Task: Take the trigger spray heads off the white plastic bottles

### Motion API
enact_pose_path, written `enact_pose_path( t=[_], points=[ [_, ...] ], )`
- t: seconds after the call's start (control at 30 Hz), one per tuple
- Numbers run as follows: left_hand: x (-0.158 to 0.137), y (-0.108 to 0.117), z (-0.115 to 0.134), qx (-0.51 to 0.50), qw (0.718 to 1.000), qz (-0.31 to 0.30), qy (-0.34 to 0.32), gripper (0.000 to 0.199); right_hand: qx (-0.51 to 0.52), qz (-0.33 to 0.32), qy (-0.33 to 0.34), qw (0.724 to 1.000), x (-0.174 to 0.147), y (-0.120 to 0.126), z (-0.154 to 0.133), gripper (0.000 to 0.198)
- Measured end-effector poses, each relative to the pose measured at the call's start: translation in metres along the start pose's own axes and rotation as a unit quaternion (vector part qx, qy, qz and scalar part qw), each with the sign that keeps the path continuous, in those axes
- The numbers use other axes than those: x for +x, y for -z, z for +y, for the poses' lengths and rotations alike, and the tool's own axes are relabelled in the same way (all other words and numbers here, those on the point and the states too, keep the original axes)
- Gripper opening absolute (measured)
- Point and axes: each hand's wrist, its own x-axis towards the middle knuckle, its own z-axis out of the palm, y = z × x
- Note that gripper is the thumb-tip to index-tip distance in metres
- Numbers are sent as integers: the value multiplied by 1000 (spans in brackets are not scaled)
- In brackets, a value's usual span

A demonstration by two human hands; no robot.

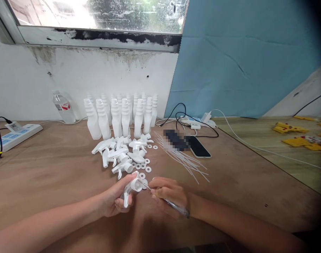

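My left hand is closed around a white trigger sprayer head, whose round ribbed cap faces right. In my right hand is a slim silver tool that looks like tweezers, gripped like a pen. Its thin tip reaches the mouth of the cap; whether it touches inside cannot be made out. Just beyond my hands lie several flat white ring washers, some partly hidden by the cap. A heap of white trigger sprayer heads lies past my left hand.
White bottles stand in rows near the wall. Thin white tubes lie beside a phone at right. Power strips with cables sit on both sides. A clear plastic bottle leans at the wall. Yellow pieces lie far right.
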Motion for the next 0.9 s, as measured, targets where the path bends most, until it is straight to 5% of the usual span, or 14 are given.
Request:
enact_pose_path(
  t=[0.13, 0.3, 0.53, 0.77, 0.9],
  points=[
    [-2, -7, 1, -4, 999, 41, -4, 57, -60, 20, 36, 997, -3, -2, -2, 6],
    [-3, -8, 0, -25, 999, 24, -9, 58, -110, 15, 83, 990, -6, -6, 1, 7],
    [-3, -5, 1, -21, 999, 38, 23, 54, -61, 2, 70, 996, 0, 1, 0, 4],
    [-2, -1, -1, -23, 998, -46, 28, 53, -59, -3, 120, 991, -1, -1, 3, 12],
    [-3, -5, 0, -29, 999, -32, 5, 52, -55, 9, 100, 993, 0, 5, 0, 8]
  ],
)
